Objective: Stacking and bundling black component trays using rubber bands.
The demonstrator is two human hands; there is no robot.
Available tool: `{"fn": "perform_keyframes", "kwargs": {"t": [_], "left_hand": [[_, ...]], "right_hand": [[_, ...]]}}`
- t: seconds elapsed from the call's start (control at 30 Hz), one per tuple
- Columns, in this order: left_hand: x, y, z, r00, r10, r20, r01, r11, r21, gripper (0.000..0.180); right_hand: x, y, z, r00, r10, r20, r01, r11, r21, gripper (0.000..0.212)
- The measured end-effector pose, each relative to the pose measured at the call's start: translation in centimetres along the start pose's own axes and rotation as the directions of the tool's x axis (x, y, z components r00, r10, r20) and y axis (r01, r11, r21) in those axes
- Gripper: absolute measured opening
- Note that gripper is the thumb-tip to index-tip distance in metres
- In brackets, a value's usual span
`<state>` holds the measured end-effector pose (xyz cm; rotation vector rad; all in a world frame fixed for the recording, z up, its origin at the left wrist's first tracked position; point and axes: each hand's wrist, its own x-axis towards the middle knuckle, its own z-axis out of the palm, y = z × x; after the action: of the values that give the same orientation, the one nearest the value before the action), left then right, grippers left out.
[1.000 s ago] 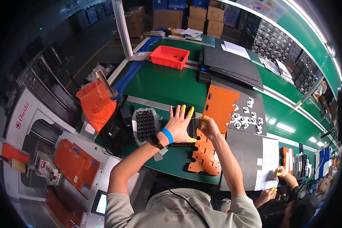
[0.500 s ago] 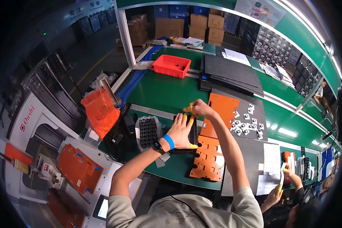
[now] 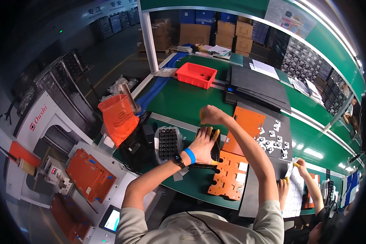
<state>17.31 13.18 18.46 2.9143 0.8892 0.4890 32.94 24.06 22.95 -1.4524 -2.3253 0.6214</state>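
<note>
My left hand (image 3: 202, 147), with yellow finger covers and a blue wristband, lies with fingers spread across a black ridged tray (image 3: 216, 149). Its thumb reaches the tray's near end, and the hand hides most of the tray. Beyond it, my right hand (image 3: 212, 115) is raised with its fingers closed and blurred at the tips; anything in them is hidden. An orange plate with cutouts (image 3: 224, 181) sits right beside the black tray, and a flat orange plate (image 3: 247, 124) is behind that. A bagged tray of black round parts (image 3: 168, 143) stands left of my left hand.
A red bin (image 3: 196, 76) sits at the back. Small white pieces with black parts (image 3: 277, 139) lie on a dark mat at right. An orange bag (image 3: 118, 118) hangs at left beside a white machine (image 3: 38, 116). A co-worker's hands (image 3: 300, 167) hold a white strip at right.
My right hand has moved left and away from my left hand's fingertips. My left hand stays on the black tray. The view has shifted, and the co-worker's hands have moved over the paper sheet.
</note>
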Motion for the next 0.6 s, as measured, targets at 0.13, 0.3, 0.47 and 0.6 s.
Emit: {"fn": "perform_keyframes", "kwargs": {"t": [0.13, 0.3, 0.47, 0.6], "left_hand": [[-0.1, -0.3, 0.0, 1.0, -0.021, 0.019, 0.021, 1.0, -0.011, 0.125], [-0.1, -0.4, -0.4, 1.0, -0.013, -0.027, 0.012, 0.999, -0.048, 0.124], [-0.1, -0.2, -1.2, 1.0, -0.028, 0.008, 0.028, 0.996, -0.08, 0.124], [-0.2, -0.1, -1.0, 0.999, -0.038, 0.025, 0.04, 0.997, -0.065, 0.124]], "right_hand": [[0.3, -0.7, 0.9, 0.996, 0.079, -0.03, -0.055, 0.878, 0.475, 0.013], [-1.0, 0.3, -1.6, 0.951, 0.048, 0.305, -0.224, 0.787, 0.574, 0.026], [-1.8, 0.2, -3.3, 0.924, -0.127, 0.361, -0.07, 0.871, 0.486, 0.019], [-1.3, -0.2, -2.3, 0.961, -0.053, 0.271, -0.006, 0.977, 0.211, 0.017]]}}
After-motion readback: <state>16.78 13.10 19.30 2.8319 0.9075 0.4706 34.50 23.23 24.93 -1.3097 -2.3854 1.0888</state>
